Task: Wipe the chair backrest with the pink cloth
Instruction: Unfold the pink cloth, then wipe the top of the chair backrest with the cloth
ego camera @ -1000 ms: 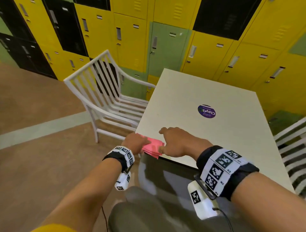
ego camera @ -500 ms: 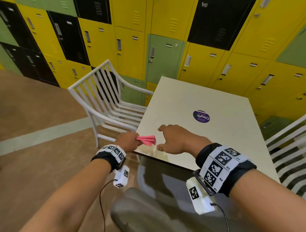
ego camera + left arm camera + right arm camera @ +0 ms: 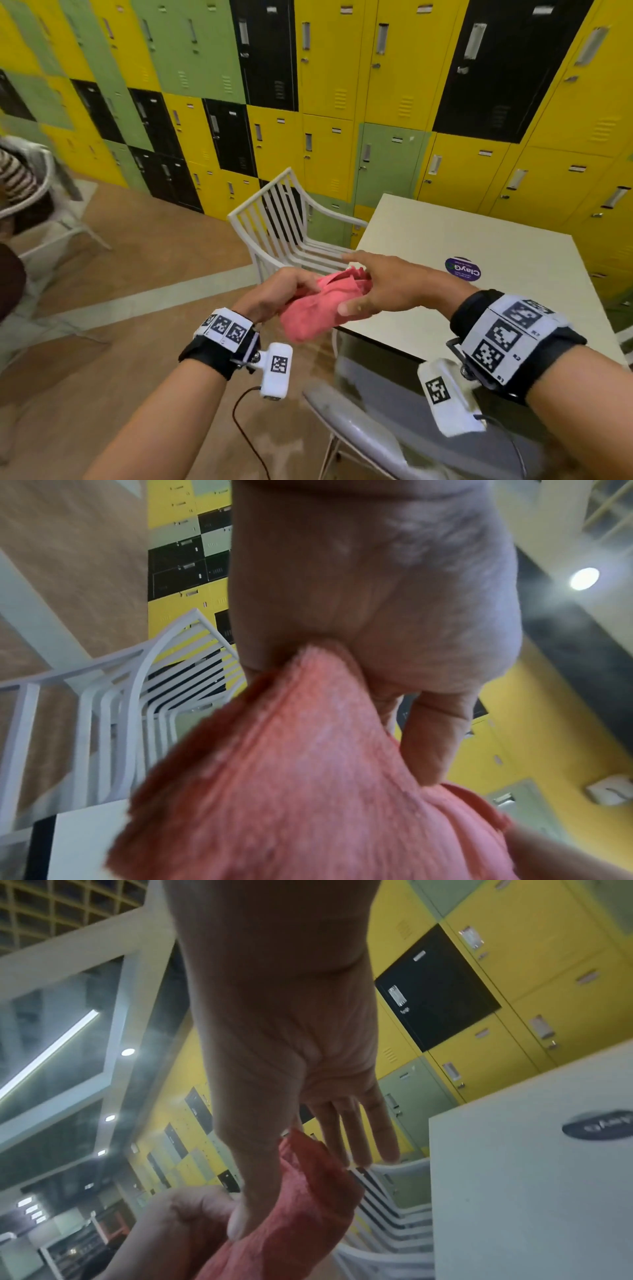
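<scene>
Pink cloth [image 3: 315, 317], soft fuzzy folds, in left hand [image 3: 275, 297].

The pink cloth [image 3: 318, 308] is soft, matt, nappy fabric. The white slatted chair [image 3: 259, 192] looks smoothly painted. The desk [image 3: 479, 233] top is smooth, matt off-white, with a glossy purple sticker [image 3: 463, 269]. The lockers [image 3: 394, 85] at the top of the frame are painted metal with a faint sheen.

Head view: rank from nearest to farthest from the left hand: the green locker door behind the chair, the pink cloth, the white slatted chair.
1. The pink cloth, gripped by the left hand itself.
2. The white slatted chair, just ahead of that hand.
3. The green locker door, on the wall behind the chair.
</scene>
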Available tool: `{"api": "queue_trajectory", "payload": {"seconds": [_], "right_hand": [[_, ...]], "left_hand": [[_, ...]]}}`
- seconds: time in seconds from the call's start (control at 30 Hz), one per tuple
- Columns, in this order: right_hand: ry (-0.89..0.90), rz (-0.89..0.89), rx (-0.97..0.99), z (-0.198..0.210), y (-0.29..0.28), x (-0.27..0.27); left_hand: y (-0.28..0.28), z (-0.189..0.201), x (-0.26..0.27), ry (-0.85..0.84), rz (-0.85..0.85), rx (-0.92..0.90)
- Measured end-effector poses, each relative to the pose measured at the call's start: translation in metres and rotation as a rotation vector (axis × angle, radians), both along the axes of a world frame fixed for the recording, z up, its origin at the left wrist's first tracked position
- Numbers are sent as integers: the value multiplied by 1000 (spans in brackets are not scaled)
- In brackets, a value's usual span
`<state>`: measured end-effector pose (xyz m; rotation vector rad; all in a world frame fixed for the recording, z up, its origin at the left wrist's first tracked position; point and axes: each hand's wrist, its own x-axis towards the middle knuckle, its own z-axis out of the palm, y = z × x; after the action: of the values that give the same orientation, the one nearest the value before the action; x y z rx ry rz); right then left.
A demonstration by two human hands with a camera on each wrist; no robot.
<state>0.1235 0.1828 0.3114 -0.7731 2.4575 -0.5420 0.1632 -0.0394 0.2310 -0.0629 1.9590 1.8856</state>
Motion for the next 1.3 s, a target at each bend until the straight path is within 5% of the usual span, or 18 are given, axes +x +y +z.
{"api": "queue_trajectory", "payload": {"seconds": [0.13, 0.33, 0.47, 0.6, 0.7, 0.8, 1.1, 1.3], "right_hand": [[-1, 29, -61, 7, -2, 20], [34, 32, -43, 9, -9, 44], [85, -37, -22, -5, -11, 54], [106, -40, 59, -16, 0, 67], [104, -54, 97, -24, 13, 77], [98, -79, 128, -32, 25, 84], [80, -161, 176, -41, 62, 100], [120, -194, 107, -39, 84, 111]], "left_hand": [[5, 14, 40, 36, -32, 215], [6, 9, 68, 122, -166, -379], [-1, -10, 85, 100, -65, -262], [-8, -46, 90, 65, 93, -333], [7, -63, 97, 11, 90, -425], [36, -69, 106, -3, 19, -289], [81, -69, 134, 246, 119, -430], [129, -74, 156, 472, 217, -787]]}}
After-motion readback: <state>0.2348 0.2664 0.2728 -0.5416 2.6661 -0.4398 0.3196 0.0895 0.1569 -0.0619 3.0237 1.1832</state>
